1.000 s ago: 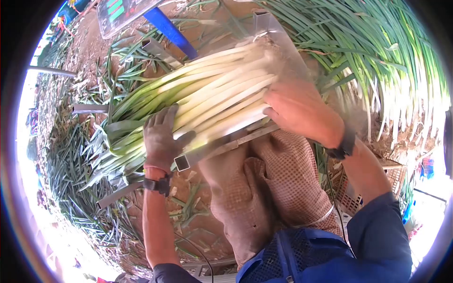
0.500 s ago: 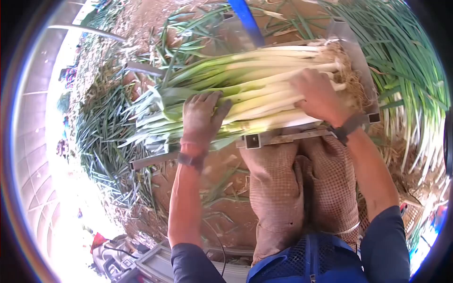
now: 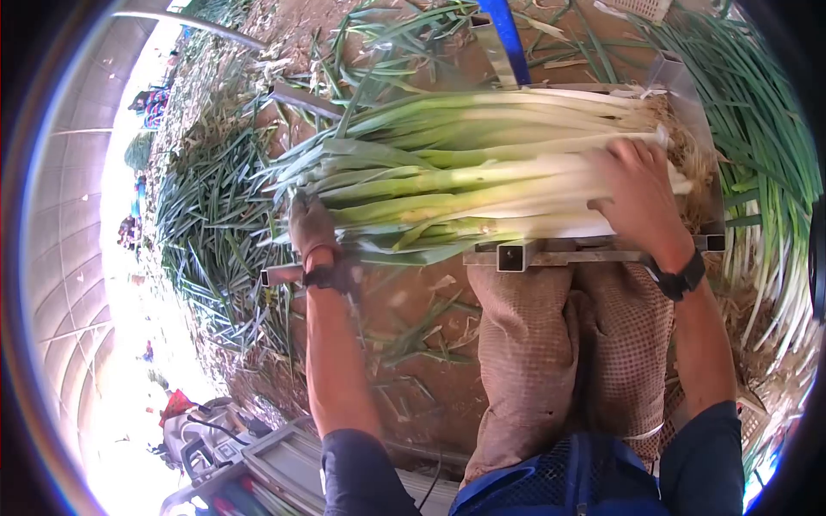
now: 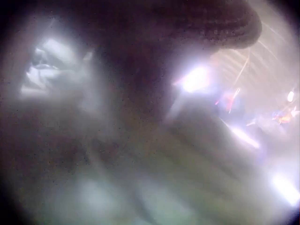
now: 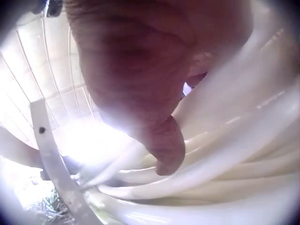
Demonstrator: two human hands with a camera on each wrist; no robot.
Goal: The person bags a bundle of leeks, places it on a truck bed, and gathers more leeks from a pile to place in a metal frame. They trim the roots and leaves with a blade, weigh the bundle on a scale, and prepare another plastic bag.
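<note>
Long green onions (image 3: 482, 176) lie in a thick bundle across a metal rack (image 3: 572, 257) in the head view, white root ends to the right, leaves to the left. My right hand (image 3: 635, 191), bare, rests over the white stalks near the roots. Its thumb (image 5: 168, 147) points down against the stalks in the right wrist view. My gloved left hand (image 3: 311, 225) is at the near edge of the leaves, toward their tips. Its thumb is hidden, and the left wrist view is blurred, so I cannot tell how its fingers close.
An upright metal plate (image 3: 695, 116) stands at the root end. More green onions (image 3: 766, 172) lie to the right. Cut leaves (image 3: 215, 232) cover the ground at left. A blue post (image 3: 506, 43) rises behind the rack, and a machine (image 3: 211, 439) stands at lower left.
My left hand has slid left along the leaves toward their tips. My right hand stays over the white stalks, now closer to the root end. The head view has shifted.
</note>
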